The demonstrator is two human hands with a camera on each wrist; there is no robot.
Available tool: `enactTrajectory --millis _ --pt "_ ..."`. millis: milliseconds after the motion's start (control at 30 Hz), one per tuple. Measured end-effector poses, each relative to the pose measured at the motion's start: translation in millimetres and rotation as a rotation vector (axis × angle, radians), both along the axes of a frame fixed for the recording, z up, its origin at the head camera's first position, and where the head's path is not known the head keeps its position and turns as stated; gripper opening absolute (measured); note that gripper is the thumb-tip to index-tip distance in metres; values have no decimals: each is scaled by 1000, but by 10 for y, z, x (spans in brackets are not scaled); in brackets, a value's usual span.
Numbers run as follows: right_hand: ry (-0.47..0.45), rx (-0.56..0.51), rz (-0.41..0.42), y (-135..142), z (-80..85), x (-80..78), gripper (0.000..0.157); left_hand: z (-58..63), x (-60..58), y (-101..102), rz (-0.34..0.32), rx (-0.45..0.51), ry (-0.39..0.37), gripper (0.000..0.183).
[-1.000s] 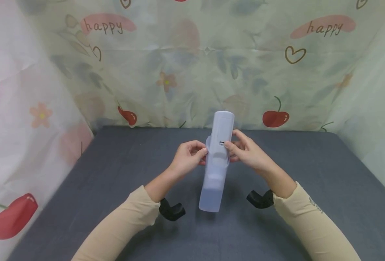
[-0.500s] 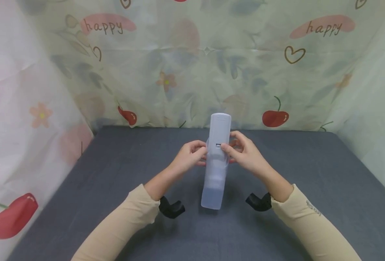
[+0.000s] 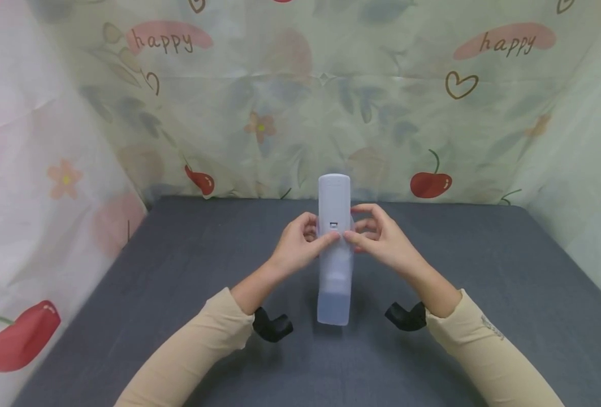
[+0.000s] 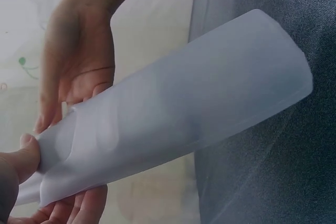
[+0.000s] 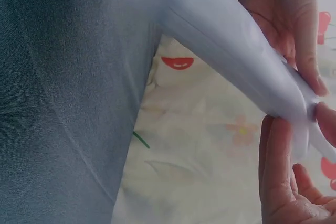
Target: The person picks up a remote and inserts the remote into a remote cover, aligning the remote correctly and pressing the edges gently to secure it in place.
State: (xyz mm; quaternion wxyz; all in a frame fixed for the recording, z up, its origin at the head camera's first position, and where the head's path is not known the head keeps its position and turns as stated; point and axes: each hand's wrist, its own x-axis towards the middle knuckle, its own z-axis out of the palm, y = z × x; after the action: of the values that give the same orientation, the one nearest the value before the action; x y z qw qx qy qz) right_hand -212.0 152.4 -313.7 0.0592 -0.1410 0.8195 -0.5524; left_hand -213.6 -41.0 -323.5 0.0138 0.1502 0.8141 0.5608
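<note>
A long white plastic device (image 3: 334, 198) with a small dark port stands nearly upright between both hands. Its lower part is a frosted, translucent sleeve (image 3: 333, 308), which fills much of the left wrist view. My left hand (image 3: 296, 240) grips its left side, thumb on the front below the port and fingers behind. From the other side my right hand (image 3: 384, 234) pinches it, thumb beside the left thumb. In the right wrist view the right fingers (image 5: 278, 156) press against the sleeve's curved upper edge (image 5: 296, 116). What kind of device it is cannot be told.
A dark grey cloth-covered table (image 3: 219, 367) lies beneath. Behind it hangs a printed curtain (image 3: 300, 113) with cherries and hearts, and side curtains stand left and right. Black wrist mounts (image 3: 275, 328) jut inward from both cuffs.
The device has shifted left and turned from a slant to nearly upright. My left thumb has moved from its edge onto the front, while the right thumb has slid slightly down below the port.
</note>
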Motion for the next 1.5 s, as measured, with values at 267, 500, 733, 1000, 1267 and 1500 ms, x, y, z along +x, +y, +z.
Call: enactTrajectory --millis 267,500,733,1000,1267,1500 --pt "-61 5 35 21 -33 7 35 -9 -16 -24 56 24 28 36" --pt "22 9 -29 -2 -44 24 28 8 -18 -26 30 11 55 37" --pt "60 24 -124 -43 -12 48 23 38 -42 -15 -9 -47 74 38" --pt "74 17 -167 -80 -1 72 23 30 -21 -10 -29 -116 60 40" --pt "70 -20 -191 -89 9 45 22 85 -25 -8 -40 -179 57 41" --pt "63 -13 -89 -55 24 25 17 139 -10 -11 -47 -235 73 40"
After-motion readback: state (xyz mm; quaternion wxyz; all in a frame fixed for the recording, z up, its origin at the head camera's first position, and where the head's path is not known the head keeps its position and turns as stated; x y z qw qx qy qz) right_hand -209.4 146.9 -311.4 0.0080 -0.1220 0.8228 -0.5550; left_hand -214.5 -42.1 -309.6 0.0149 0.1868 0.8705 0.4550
